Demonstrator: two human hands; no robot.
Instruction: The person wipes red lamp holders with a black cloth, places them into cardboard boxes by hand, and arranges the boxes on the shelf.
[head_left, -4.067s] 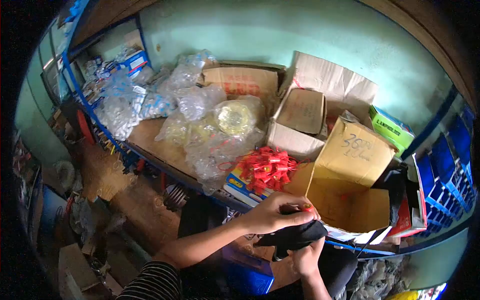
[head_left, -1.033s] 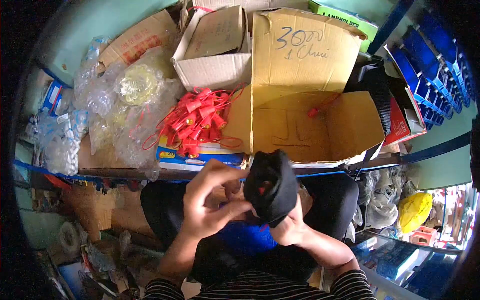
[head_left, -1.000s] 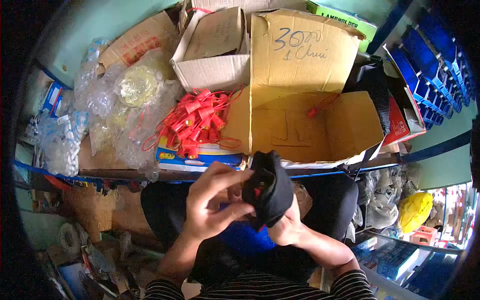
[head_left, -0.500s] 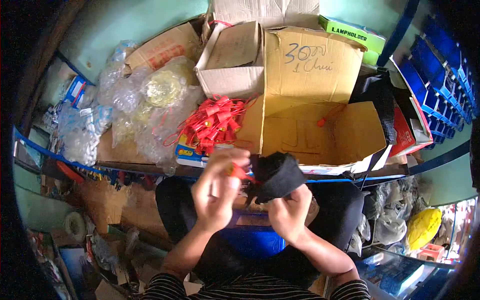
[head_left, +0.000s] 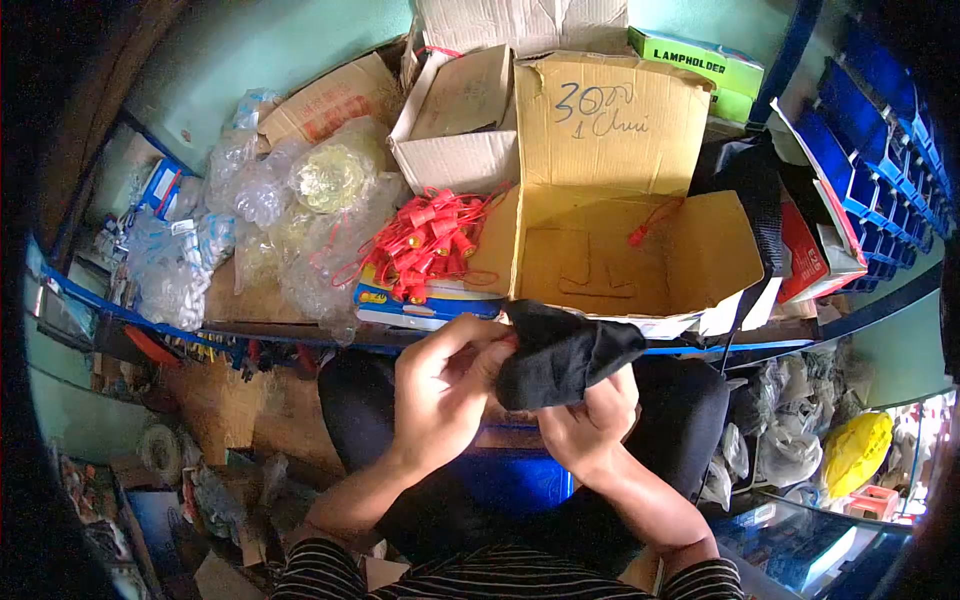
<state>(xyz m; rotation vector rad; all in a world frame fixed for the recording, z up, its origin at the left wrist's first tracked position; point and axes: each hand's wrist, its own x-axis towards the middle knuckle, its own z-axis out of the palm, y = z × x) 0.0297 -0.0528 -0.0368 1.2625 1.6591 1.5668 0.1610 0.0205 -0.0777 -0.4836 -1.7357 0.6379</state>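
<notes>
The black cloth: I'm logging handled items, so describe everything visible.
The black cloth looks soft and matte, bunched and creased, tapering toward the picture's right. It is held up at the near side of the open cardboard box. The right hand grips it from below; the left hand is at its left edge. Its inside is hidden.

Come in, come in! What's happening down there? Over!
Right grip holding black cloth from below. Left grip pinching red bit at its edge. Red wired sockets piled beyond, nothing seen blocking either grip.
</notes>
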